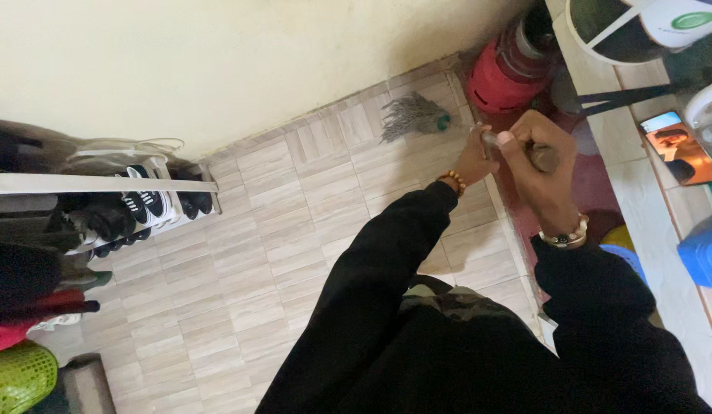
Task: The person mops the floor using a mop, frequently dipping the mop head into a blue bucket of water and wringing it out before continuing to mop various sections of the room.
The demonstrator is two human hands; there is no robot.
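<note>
Grey-green mop strands point(412, 115) are spread on the pale tiled floor point(241, 253) near the wall corner, just beside a red gas cylinder point(500, 77). The mop handle point(488, 136) is gripped by both hands close together: the left hand point(472, 157) is curled shut around it lower down, the right hand point(541, 165) is clenched on it above. Beaded bracelets are worn on both wrists. The head is set down by the corner; most of the floor toward the shoe rack point(133, 203) looks not yet reached, though wetness cannot be judged
</note>
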